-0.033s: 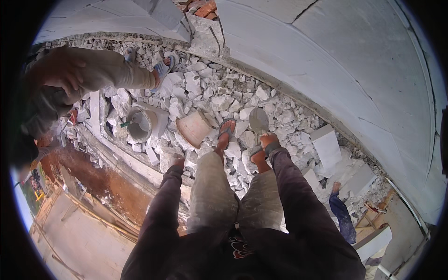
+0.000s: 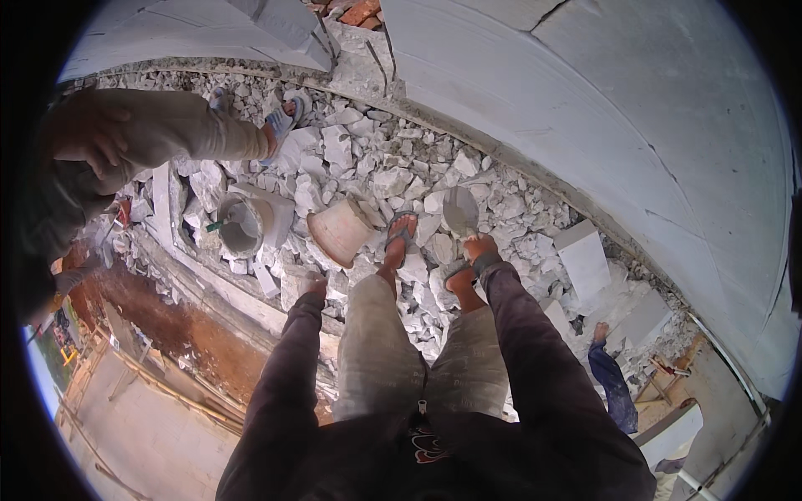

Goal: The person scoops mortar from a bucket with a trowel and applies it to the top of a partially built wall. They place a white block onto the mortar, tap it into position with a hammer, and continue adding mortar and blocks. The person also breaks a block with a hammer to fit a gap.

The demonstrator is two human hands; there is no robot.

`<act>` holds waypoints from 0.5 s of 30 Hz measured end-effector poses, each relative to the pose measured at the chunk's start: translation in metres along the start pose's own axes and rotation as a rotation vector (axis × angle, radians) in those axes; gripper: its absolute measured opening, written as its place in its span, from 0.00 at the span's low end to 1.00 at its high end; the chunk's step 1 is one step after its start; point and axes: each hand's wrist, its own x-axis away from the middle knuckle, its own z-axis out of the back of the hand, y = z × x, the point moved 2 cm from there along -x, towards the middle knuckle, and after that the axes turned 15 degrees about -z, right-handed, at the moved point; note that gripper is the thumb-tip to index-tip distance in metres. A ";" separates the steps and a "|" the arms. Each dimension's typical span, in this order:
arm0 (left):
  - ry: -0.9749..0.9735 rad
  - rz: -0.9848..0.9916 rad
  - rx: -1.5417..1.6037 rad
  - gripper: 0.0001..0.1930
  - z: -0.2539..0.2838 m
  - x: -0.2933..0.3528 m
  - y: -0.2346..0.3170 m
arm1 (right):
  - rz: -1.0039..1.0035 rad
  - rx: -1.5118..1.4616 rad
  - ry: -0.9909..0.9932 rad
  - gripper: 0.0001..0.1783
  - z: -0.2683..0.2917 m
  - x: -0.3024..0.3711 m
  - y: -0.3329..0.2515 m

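My right hand (image 2: pixel 479 247) is closed round the handle of a trowel (image 2: pixel 459 210), whose broad grey blade points away from me over the rubble. Close to my left knee hangs my left hand (image 2: pixel 315 288); its fingers are too small and foreshortened to read. Ahead of that hand a pale pinkish bucket (image 2: pixel 342 232) lies tilted on the stones. To its left stands a grey-rimmed bucket (image 2: pixel 243 224) with grey material inside and something green at its edge. My sandalled feet (image 2: pixel 401 227) rest on broken white rubble (image 2: pixel 393 182).
Large grey wall panels (image 2: pixel 601 108) rise ahead and to the right. At the left stands another person (image 2: pixel 159 125) in pale trousers and blue sandals. Pale blocks (image 2: pixel 584 260) lie at the right, near another person's dark blue-clad limb (image 2: pixel 612 384). Reddish soil (image 2: pixel 167 313) borders a ledge.
The view has shifted slightly, so the buckets and rubble appear a little further left. The trowel remains in my right hand, its blade tilted a bit differently.
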 end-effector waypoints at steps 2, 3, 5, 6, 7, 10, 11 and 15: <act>0.025 -0.009 0.098 0.12 -0.027 -0.046 0.004 | 0.193 0.049 0.128 0.26 -0.005 -0.037 -0.016; 0.043 0.032 0.178 0.13 -0.035 -0.062 0.010 | 0.207 0.003 0.123 0.27 -0.011 -0.058 -0.027; 0.062 0.054 0.329 0.13 -0.052 -0.079 0.032 | 0.180 -0.087 0.111 0.29 -0.034 -0.090 -0.045; 0.051 0.095 0.412 0.13 -0.061 -0.090 0.042 | 0.262 -0.096 0.083 0.30 -0.044 -0.104 -0.058; 0.073 0.078 0.505 0.14 -0.066 -0.091 0.051 | 0.291 -0.083 0.043 0.31 -0.056 -0.112 -0.069; -0.024 0.204 0.472 0.16 -0.088 -0.085 0.057 | 0.321 0.084 0.034 0.35 -0.095 -0.122 -0.102; -0.025 0.228 0.503 0.16 -0.097 -0.080 0.053 | 0.319 0.161 0.060 0.36 -0.106 -0.124 -0.112; -0.035 0.196 0.488 0.14 -0.119 -0.048 0.021 | 0.363 0.393 0.261 0.28 -0.126 -0.121 -0.134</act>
